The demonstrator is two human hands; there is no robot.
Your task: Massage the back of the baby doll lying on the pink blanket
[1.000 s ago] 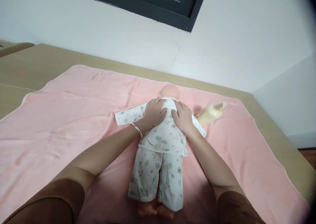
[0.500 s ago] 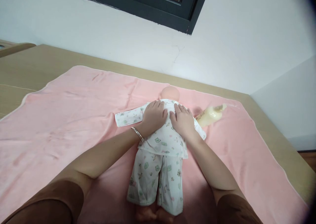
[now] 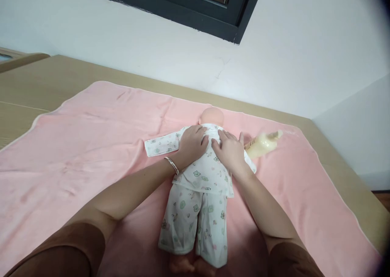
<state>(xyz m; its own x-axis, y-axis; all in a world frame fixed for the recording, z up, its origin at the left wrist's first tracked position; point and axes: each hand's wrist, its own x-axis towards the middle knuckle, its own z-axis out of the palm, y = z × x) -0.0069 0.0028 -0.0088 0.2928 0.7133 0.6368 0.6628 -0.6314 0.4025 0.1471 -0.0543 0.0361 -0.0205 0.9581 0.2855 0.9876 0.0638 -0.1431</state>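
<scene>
A baby doll (image 3: 201, 179) in a white printed top and trousers lies with the back of its bald head toward me, apparently face down. My left hand (image 3: 192, 143) rests open on the left side of its upper back, a bracelet at the wrist. On the right side of the upper back lies my right hand (image 3: 230, 149), fingers apart and thumb toward the spine. The cloth is wrinkled between the two hands. Beyond the right hand a bottle (image 3: 263, 142) of pale yellow liquid with a pump top lies on its side.
A pink blanket (image 3: 91, 147) is spread under the doll, over a wooden tabletop (image 3: 79, 71). Behind it stands a white wall with a dark window frame (image 3: 195, 12). A wooden edge shows at far left.
The fingers of both hands have shifted slightly on the doll's upper back, and the top is more wrinkled between them. The whole view has moved a little.
</scene>
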